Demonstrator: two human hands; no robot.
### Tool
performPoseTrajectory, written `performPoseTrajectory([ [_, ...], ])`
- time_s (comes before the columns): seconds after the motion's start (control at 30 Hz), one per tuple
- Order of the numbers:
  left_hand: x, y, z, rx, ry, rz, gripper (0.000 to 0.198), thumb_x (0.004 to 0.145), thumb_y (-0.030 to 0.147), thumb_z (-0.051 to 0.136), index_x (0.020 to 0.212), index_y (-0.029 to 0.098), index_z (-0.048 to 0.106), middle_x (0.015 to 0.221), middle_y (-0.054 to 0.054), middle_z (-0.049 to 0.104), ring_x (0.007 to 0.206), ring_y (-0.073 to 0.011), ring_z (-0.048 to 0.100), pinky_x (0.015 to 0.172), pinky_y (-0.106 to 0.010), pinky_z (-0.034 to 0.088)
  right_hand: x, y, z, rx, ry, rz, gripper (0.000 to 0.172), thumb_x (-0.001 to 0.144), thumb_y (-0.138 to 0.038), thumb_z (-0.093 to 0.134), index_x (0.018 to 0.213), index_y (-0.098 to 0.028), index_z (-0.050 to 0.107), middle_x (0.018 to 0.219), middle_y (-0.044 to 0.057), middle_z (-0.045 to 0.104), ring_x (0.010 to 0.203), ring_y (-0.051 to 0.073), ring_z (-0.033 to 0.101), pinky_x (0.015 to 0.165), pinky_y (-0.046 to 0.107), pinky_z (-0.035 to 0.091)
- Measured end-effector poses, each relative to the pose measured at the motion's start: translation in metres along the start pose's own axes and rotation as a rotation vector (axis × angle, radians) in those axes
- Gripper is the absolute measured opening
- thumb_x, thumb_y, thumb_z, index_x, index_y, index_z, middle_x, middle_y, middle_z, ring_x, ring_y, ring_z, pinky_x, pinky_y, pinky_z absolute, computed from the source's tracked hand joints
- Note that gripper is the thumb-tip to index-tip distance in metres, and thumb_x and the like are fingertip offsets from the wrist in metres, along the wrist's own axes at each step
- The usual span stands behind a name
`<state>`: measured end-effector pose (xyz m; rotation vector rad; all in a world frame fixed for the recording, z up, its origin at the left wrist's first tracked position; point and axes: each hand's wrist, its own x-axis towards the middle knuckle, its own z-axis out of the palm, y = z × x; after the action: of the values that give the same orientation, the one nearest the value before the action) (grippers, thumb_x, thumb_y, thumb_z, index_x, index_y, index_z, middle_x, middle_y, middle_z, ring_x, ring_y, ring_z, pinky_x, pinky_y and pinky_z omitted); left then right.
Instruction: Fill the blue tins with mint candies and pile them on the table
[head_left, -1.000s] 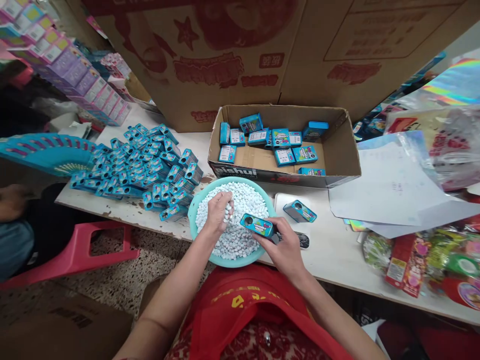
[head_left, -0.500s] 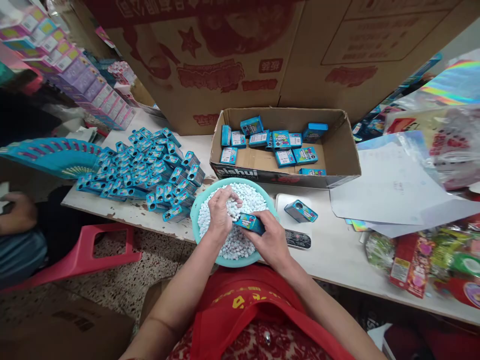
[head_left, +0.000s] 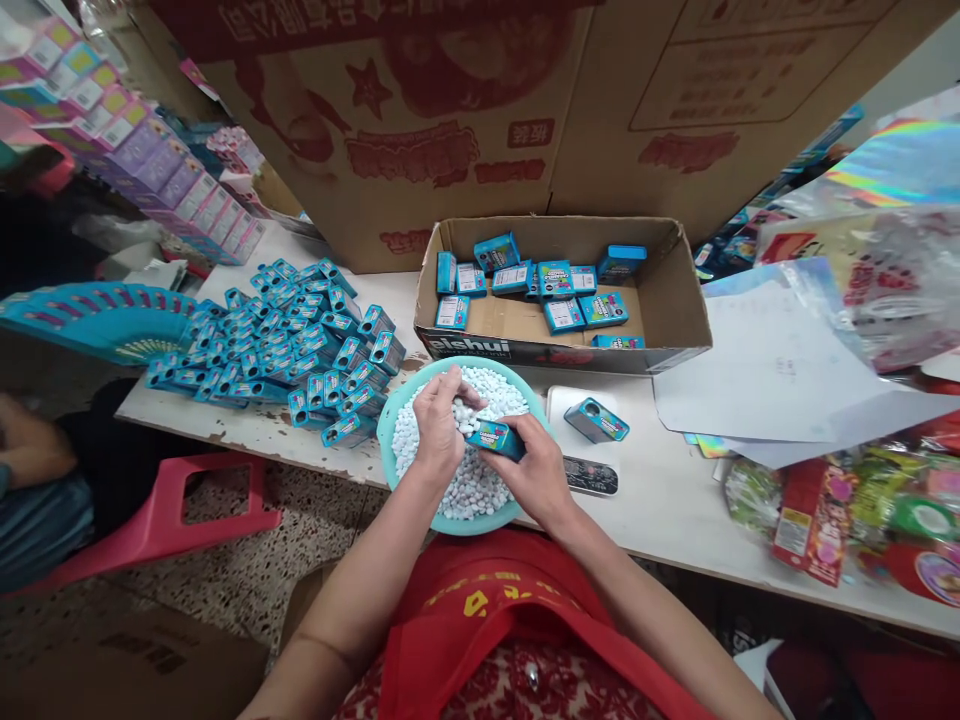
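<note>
Blue tin point(head_left: 495, 438) clamped in R hand point(head_left: 536, 475) fingers; L hand point(head_left: 437, 430) pinches pellets point(head_left: 460, 407) just beside.

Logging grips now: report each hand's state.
Left hand: curled shut on small white round tablets over the round teal plastic bowl.
Right hand: shut on the small blue rectangular printed box.

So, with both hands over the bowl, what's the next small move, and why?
Probably feed the pinch in the left hand into the small blue box: the right hand holds it touching the left hand, above the teal bowl of white pellets, so strays would likely drop back in.
</note>
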<state>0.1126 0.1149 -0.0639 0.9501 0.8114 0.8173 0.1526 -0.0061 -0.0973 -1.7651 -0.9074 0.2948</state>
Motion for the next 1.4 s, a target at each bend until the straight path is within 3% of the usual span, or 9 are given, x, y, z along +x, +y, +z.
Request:
performPoseTrajectory([
  [0.4,-0.004,0.005,0.004,0.06,-0.024,0.094,0.021,0.078,0.035,0.062,0.07,0.017,0.053,0.055,0.004,0.054,0.051,-0.0106,0.057,0.054,-0.023,0.047,0.001,-0.002,0.0,0.054,0.053,0.012,0.023,0.074,-0.024,0.067,0.094,-0.023,0.056,0.089,0.003,0.061,0.086,0.021,0.059,0.075,0.032,0.047],
  [0.7,-0.011,0.011,0.011,0.092,-0.079,0.074,0.022,0.079,0.039,0.058,0.075,0.017,0.055,0.052,0.003,0.055,0.047,-0.0111,0.057,0.053,-0.024,0.047,0.001,0.001,0.0,0.115,0.082,0.061,0.025,0.074,-0.026,0.07,0.095,-0.023,0.056,0.089,0.002,0.06,0.086,0.02,0.057,0.077,0.032,0.045],
  [0.9,-0.018,0.02,0.015,0.043,-0.127,0.153,0.02,0.079,0.038,0.059,0.079,0.019,0.055,0.068,0.001,0.059,0.061,-0.0123,0.061,0.064,-0.028,0.052,-0.005,0.004,-0.002,0.225,0.126,0.082,0.029,0.073,-0.028,0.071,0.098,-0.024,0.057,0.093,0.002,0.06,0.088,0.019,0.058,0.077,0.032,0.047],
  [1.07,-0.022,0.012,0.017,0.086,-0.162,0.078,0.022,0.078,0.04,0.06,0.08,0.018,0.055,0.067,0.0,0.059,0.062,-0.013,0.061,0.066,-0.029,0.052,-0.005,0.014,0.004,0.227,0.091,0.134,0.028,0.072,-0.028,0.071,0.096,-0.023,0.058,0.092,0.002,0.061,0.087,0.02,0.058,0.079,0.034,0.047],
  [1.23,-0.013,0.008,0.011,0.035,-0.083,0.209,0.019,0.083,0.039,0.052,0.085,0.02,0.053,0.075,-0.001,0.06,0.067,-0.0149,0.062,0.067,-0.032,0.052,-0.01,0.021,-0.002,0.428,0.116,0.21,0.035,0.069,-0.031,0.074,0.098,-0.023,0.056,0.096,0.003,0.06,0.088,0.019,0.06,0.079,0.033,0.049],
  [1.33,0.014,-0.017,-0.007,0.263,0.01,0.212,0.022,0.085,0.041,0.047,0.084,0.021,0.054,0.081,-0.002,0.059,0.075,-0.0166,0.061,0.071,-0.034,0.05,-0.014,0.025,-0.01,0.509,0.134,0.26,0.038,0.064,-0.031,0.078,0.095,-0.023,0.056,0.095,0.002,0.061,0.088,0.019,0.061,0.079,0.033,0.05],
  [1.4,0.028,-0.041,-0.022,0.665,-0.087,0.218,0.019,0.083,0.037,0.05,0.081,0.02,0.057,0.084,-0.004,0.06,0.083,-0.0187,0.06,0.081,-0.036,0.047,-0.017,0.029,-0.015,0.514,0.142,0.284,0.038,0.064,-0.032,0.078,0.094,-0.023,0.057,0.091,0.001,0.062,0.084,0.018,0.061,0.077,0.032,0.051],
])
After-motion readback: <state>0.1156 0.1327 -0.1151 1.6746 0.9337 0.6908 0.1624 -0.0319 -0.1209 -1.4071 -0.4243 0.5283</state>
